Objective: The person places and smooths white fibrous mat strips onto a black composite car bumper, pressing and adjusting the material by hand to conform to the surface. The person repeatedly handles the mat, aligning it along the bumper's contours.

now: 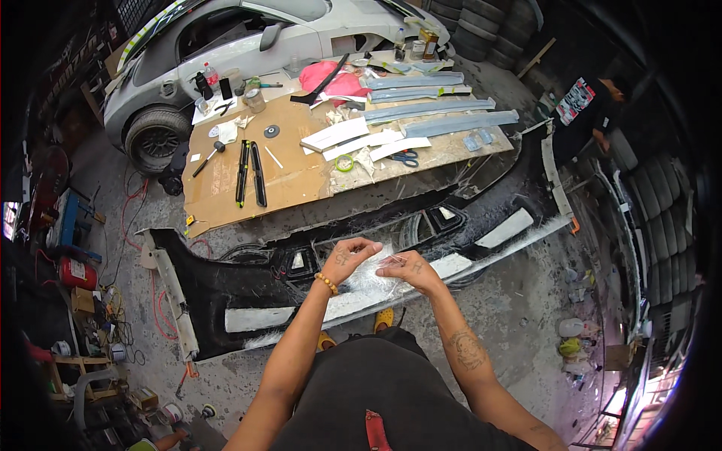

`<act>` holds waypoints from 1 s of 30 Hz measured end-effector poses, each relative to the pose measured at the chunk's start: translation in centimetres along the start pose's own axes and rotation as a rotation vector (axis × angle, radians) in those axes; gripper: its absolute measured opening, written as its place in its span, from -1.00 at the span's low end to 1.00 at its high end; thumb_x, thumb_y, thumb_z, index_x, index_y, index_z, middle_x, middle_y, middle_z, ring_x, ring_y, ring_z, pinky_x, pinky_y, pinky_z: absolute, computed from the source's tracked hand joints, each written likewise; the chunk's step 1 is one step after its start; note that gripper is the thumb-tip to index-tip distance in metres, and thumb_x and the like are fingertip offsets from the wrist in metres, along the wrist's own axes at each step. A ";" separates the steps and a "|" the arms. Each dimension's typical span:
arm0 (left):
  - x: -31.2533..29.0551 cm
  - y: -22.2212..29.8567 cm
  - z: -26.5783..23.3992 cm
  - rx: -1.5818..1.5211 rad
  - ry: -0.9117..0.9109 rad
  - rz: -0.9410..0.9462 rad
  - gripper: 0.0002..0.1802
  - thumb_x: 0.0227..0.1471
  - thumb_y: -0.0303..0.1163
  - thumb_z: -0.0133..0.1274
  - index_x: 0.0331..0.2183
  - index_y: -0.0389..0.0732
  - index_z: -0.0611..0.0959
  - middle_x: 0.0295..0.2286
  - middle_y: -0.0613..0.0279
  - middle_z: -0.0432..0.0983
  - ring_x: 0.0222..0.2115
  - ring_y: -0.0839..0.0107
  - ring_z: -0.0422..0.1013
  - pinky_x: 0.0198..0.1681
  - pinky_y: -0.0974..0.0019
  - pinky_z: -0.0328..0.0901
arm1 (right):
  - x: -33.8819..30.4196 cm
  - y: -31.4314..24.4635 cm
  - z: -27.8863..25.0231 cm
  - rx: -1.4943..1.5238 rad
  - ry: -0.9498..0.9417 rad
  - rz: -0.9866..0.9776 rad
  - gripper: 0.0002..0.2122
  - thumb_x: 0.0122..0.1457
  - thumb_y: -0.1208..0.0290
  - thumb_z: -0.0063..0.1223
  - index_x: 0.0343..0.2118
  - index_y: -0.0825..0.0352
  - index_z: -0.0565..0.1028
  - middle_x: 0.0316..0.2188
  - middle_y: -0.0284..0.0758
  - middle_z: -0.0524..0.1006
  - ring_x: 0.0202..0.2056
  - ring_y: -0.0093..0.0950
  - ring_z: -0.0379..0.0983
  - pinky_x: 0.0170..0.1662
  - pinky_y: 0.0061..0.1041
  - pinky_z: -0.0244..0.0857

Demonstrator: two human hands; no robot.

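A long black car bumper (203, 278), its inner side up, lies across in front of me with white patches (259, 319) on it. At its middle is a patch of whitish glass-fibre matting (347, 301), with loose strands around it. My left hand (347, 259) is over that patch, thumb and fingertips drawn together; what they hold, if anything, is too small to name. Just right of it, my right hand (410, 269) pinches a few thin, pale glass-fibre strands (385, 261). A small gap separates the two hands.
Beyond the bumper stands a cardboard-covered table (218, 177) with white strips, grey-blue panels (429, 110), blue scissors (406, 157) and a hammer (208, 159). A grey car (226, 45) is behind it. A person (590, 113) stands at right. Red hoses (162, 316) lie at left.
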State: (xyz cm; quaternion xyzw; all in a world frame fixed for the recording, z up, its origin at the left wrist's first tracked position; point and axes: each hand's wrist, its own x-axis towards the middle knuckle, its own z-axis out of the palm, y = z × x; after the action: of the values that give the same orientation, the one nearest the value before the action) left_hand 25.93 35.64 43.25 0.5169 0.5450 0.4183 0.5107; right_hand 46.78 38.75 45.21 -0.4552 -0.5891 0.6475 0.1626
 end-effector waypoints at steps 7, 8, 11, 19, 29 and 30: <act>1.5 1.6 1.1 0.146 -0.143 0.071 -0.72 -0.01 -0.23 0.29 -0.37 -0.27 0.74 -0.49 0.28 0.61 -0.44 0.57 0.45 -0.33 0.44 0.32 | 1.0 1.4 -0.8 -0.114 -0.078 -0.022 -0.73 -0.01 0.33 0.38 -0.32 0.42 0.65 -0.49 -0.40 0.61 -0.43 -0.65 0.45 -0.31 -0.59 0.30; 1.5 1.5 1.3 0.132 -0.126 0.065 -0.75 -0.01 -0.27 0.30 -0.38 -0.27 0.74 -0.50 0.29 0.62 -0.44 0.58 0.46 -0.33 0.45 0.33 | 1.2 1.7 -0.8 -0.108 -0.076 -0.053 -0.72 -0.01 0.33 0.38 -0.30 0.43 0.65 -0.48 -0.39 0.62 -0.42 -0.65 0.46 -0.31 -0.59 0.31; 1.7 0.1 0.3 -0.002 0.014 0.126 -0.86 0.00 -0.40 0.28 -0.40 -0.27 0.73 -0.49 0.31 0.62 -0.46 0.59 0.47 -0.32 0.45 0.35 | 1.0 0.8 -0.7 -0.019 -0.091 0.011 -0.69 0.00 0.34 0.38 -0.25 0.45 0.64 -0.43 -0.35 0.64 -0.39 -0.64 0.50 -0.27 -0.62 0.34; -0.8 1.0 -3.2 -0.170 -0.130 0.123 -0.86 -0.06 -0.43 0.31 -0.44 -0.29 0.73 -0.32 0.27 0.55 -0.34 0.50 0.46 -0.20 0.40 0.34 | 0.9 1.7 -2.0 -0.013 -0.035 0.000 -0.70 0.03 0.34 0.36 -0.26 0.45 0.61 -0.43 -0.37 0.62 -0.38 -0.65 0.51 -0.27 -0.66 0.33; -1.3 -1.7 -0.9 -0.093 0.027 -0.090 -0.81 -0.06 -0.36 0.34 -0.43 -0.25 0.70 -0.53 0.40 0.54 -0.49 0.65 0.38 -0.38 0.49 0.27 | 1.3 1.6 -1.7 -0.001 -0.136 -0.012 -0.70 0.06 0.37 0.33 -0.20 0.46 0.60 -0.41 -0.38 0.62 -0.38 -0.66 0.50 -0.28 -0.68 0.32; -1.1 -1.9 -1.2 -0.013 -0.011 -0.075 -0.82 -0.05 -0.36 0.34 -0.43 -0.26 0.70 -0.54 0.40 0.54 -0.50 0.65 0.37 -0.39 0.50 0.25 | 1.3 1.5 -1.6 0.003 -0.118 -0.020 -0.69 0.06 0.37 0.34 -0.20 0.46 0.60 -0.40 -0.36 0.63 -0.37 -0.65 0.50 -0.27 -0.67 0.33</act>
State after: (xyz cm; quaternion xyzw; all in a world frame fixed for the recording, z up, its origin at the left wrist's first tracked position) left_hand 24.44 34.37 41.64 0.4950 0.5584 0.3996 0.5324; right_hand 47.82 40.33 43.46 -0.4102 -0.6011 0.6725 0.1348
